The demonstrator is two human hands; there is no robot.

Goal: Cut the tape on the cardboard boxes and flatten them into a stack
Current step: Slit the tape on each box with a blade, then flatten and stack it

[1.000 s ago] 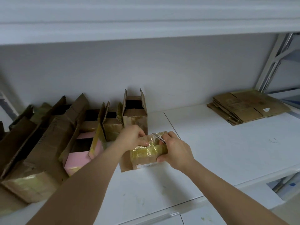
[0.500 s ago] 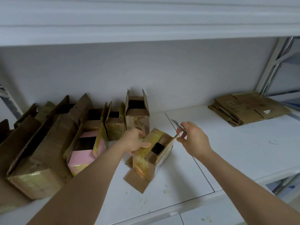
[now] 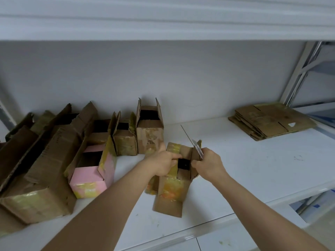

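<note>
I am gripping the small taped box (image 3: 174, 171) on the shelf (image 3: 253, 169) with my left hand (image 3: 163, 163) while my right hand (image 3: 208, 163), clutching the knife (image 3: 194, 144), is pulling its flap, so next I am likely pressing it flat.

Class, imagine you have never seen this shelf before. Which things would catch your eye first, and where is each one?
First, at the centre, the left hand and right hand grip a small taped box, the right also holding a thin blade pointing up and away. Next, a pink box stands out among the open brown boxes on the left. Far right, a flattened cardboard stack lies on the white shelf.
</note>
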